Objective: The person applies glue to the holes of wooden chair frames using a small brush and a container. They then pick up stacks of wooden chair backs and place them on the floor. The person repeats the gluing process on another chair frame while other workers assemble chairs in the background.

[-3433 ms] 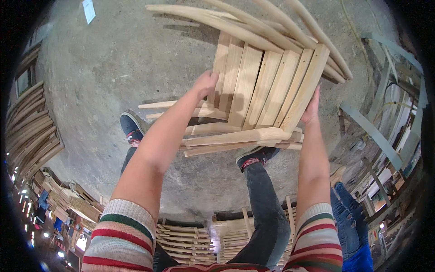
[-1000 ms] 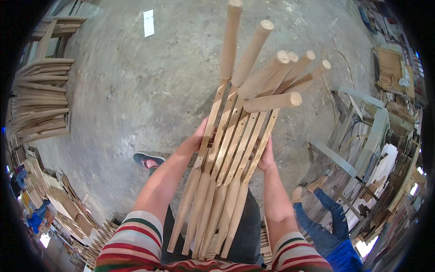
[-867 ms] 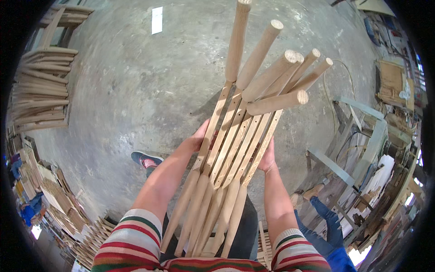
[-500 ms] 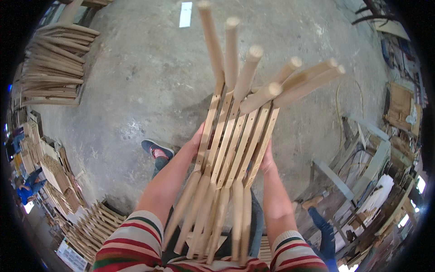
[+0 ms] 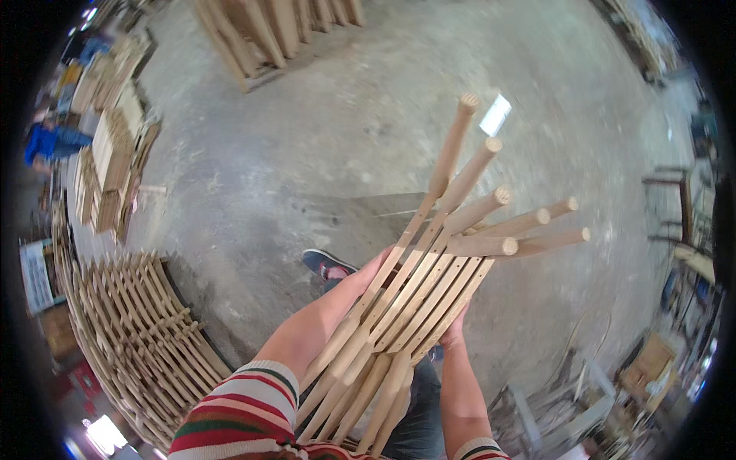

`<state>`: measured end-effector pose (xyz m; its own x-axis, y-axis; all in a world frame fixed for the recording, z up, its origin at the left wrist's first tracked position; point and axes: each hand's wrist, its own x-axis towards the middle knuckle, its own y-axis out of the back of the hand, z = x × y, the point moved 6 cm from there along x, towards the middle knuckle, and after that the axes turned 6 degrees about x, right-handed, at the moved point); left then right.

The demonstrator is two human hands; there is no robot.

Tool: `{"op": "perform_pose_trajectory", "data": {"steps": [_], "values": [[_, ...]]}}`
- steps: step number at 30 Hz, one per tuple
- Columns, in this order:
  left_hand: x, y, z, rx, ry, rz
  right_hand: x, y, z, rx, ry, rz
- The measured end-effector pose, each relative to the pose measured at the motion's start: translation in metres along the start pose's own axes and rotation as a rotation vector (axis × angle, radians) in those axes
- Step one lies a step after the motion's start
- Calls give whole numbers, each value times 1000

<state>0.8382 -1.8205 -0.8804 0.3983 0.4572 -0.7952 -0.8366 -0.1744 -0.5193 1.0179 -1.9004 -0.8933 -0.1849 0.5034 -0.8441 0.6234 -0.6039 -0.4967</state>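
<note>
Between my hands lies a bundle of several pale wooden chair legs (image 5: 420, 303). They have round tapered ends and flat squared middles with small drilled holes, and they lie side by side at a slant. My left hand (image 5: 386, 263) grips the bundle's left side, its fingers partly hidden behind the wood. On the opposite side, my right hand (image 5: 455, 328) holds the outer leg, with most of its fingers out of sight underneath. The far ends fan out over the floor, while the near ends reach toward my striped shirt.
A large stack of similar wooden legs (image 5: 146, 322) stands at my lower left. More wooden pieces (image 5: 280, 27) stand at the far edge. Piled boards (image 5: 111, 169) and a person in blue (image 5: 50, 142) are at left. Grey frames (image 5: 567, 414) and a cardboard box (image 5: 648, 368) sit at right.
My view has swung left, bringing the leg stack at lower left closer. The bundle is still in both hands and now tilts more to the right. My left shoe shows at another spot.
</note>
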Motion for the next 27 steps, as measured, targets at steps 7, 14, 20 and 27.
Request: {"op": "perform_pose_trajectory", "data": {"steps": [7, 14, 20, 27], "values": [[-130, 159, 141, -97, -152, 242, 42, -244, 72, -288, -177, -132], [-253, 311, 269, -297, -529, 431, 87, -479, 173, -633, -270, -245], [-324, 436, 352, -506, -632, 678, 169, -625, 271, -755, -424, -306], [-330, 536, 486, -611, -652, 770, 288, -764, 339, -868, -643, -349]]}}
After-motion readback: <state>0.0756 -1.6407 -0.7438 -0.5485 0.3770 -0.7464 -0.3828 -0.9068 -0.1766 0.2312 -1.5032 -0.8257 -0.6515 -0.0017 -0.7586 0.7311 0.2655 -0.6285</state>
